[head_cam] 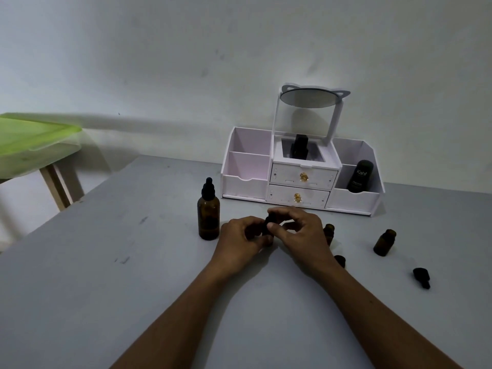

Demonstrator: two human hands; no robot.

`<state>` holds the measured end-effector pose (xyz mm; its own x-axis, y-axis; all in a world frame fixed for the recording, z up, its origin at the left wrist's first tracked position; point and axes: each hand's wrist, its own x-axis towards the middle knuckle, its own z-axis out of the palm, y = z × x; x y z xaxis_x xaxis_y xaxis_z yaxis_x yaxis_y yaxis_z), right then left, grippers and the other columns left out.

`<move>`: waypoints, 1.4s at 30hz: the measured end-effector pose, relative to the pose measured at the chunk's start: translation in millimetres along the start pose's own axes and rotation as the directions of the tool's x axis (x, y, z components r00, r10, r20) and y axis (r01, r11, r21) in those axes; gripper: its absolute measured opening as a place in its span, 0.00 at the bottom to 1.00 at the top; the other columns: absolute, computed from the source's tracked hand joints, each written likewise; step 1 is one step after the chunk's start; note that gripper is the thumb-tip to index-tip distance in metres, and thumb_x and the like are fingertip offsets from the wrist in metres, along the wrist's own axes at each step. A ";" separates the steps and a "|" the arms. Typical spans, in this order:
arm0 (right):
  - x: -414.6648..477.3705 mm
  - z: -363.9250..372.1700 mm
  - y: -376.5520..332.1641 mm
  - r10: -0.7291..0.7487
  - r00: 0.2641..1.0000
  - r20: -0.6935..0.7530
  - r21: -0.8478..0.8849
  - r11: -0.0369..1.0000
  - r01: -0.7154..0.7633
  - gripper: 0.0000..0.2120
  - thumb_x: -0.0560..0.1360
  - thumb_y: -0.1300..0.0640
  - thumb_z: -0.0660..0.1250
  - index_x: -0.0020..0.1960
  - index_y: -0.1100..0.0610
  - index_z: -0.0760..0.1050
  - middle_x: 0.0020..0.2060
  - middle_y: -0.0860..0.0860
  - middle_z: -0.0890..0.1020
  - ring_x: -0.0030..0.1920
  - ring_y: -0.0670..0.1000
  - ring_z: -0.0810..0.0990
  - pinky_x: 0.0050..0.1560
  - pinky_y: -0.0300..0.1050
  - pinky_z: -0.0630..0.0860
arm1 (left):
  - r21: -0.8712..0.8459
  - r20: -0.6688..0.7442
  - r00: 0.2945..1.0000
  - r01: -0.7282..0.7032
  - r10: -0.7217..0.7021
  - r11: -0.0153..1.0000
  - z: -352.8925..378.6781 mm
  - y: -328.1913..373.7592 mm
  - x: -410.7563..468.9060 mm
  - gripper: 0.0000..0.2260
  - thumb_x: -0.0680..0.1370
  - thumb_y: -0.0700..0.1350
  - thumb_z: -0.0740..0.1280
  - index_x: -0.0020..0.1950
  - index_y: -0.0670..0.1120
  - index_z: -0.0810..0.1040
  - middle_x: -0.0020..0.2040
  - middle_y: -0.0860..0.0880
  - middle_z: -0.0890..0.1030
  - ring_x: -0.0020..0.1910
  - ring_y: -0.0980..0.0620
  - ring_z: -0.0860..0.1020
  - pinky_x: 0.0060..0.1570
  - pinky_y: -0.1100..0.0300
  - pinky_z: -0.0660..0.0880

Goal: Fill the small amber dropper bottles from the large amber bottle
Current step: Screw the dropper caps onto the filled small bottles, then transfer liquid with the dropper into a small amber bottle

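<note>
The left hand (241,237) curls around a small dropper bottle (265,229), mostly hidden. The right hand (300,230), close against it, pinches the black cap (269,221). Just left of the hands, the large amber bottle (208,217), a smooth glass cylinder, stands upright on the matte grey table (106,262).

Large bottle (208,219) on table (127,262), small bottles (384,242) rightward, organizer (300,179) behind

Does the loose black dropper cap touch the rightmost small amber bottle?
Apart. The head view shows bare grey table between the dropper cap and the rightmost small amber bottle.
</note>
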<state>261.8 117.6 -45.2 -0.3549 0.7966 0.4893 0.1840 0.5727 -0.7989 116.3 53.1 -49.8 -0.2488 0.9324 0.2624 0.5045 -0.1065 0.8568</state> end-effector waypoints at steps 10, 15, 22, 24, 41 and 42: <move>0.1 0.9 0.8 0.025 0.999 -0.029 -0.002 1.000 -0.025 0.13 0.71 0.63 0.76 0.52 0.49 0.84 0.46 0.42 0.85 0.46 0.40 0.83 0.46 0.32 0.79 | -0.005 -0.013 1.000 0.024 -0.024 1.000 0.8 0.3 -0.4 0.17 0.73 0.46 0.74 0.61 0.50 0.80 0.57 0.52 0.83 0.55 0.55 0.80 0.56 0.64 0.75; 1.2 0.2 1.2 0.017 0.998 -0.059 -0.013 1.000 -0.018 0.12 0.67 0.57 0.80 0.50 0.53 0.85 0.43 0.46 0.86 0.44 0.45 0.84 0.46 0.36 0.81 | 0.020 -0.016 1.000 -0.010 0.010 1.000 0.1 -0.8 -0.7 0.16 0.73 0.47 0.73 0.60 0.50 0.80 0.56 0.51 0.83 0.54 0.55 0.81 0.56 0.63 0.77; -0.1 0.5 1.3 0.004 1.000 -0.020 -0.027 1.000 -0.005 0.12 0.71 0.59 0.77 0.53 0.51 0.84 0.46 0.42 0.85 0.47 0.40 0.83 0.47 0.30 0.78 | 0.003 -0.019 1.000 -0.006 0.006 1.000 1.8 -1.7 0.1 0.16 0.73 0.47 0.74 0.61 0.50 0.80 0.57 0.52 0.83 0.54 0.56 0.81 0.52 0.69 0.74; -0.4 0.5 1.0 -0.007 0.999 -0.031 -0.050 0.999 0.005 0.11 0.70 0.59 0.78 0.53 0.52 0.84 0.46 0.42 0.85 0.47 0.39 0.83 0.48 0.29 0.78 | 0.013 -0.025 1.000 -0.009 0.010 1.000 2.1 -2.3 0.7 0.16 0.73 0.47 0.73 0.61 0.50 0.80 0.57 0.52 0.83 0.54 0.57 0.80 0.51 0.70 0.73; -4.3 0.7 5.1 -0.066 0.997 -0.032 -0.124 0.990 0.062 0.15 0.69 0.57 0.79 0.54 0.49 0.82 0.47 0.43 0.85 0.48 0.36 0.82 0.47 0.27 0.78 | -0.001 0.003 1.000 -0.004 0.004 1.000 -0.6 3.6 -5.7 0.15 0.75 0.47 0.72 0.61 0.52 0.80 0.58 0.54 0.82 0.55 0.59 0.79 0.58 0.63 0.76; -4.7 0.4 3.2 -0.069 0.997 -0.037 -0.118 0.991 0.064 0.16 0.69 0.57 0.79 0.55 0.48 0.81 0.48 0.42 0.84 0.48 0.36 0.82 0.46 0.27 0.77 | -0.003 0.005 1.000 -0.002 0.002 1.000 -0.5 3.5 -5.9 0.15 0.75 0.48 0.72 0.61 0.53 0.79 0.58 0.54 0.82 0.55 0.60 0.79 0.58 0.63 0.76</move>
<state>263.7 115.5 -50.3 -0.3324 0.7620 0.5558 0.2674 0.6413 -0.7192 119.1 47.1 -48.1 -0.2435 0.9340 0.2613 0.5026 -0.1089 0.8576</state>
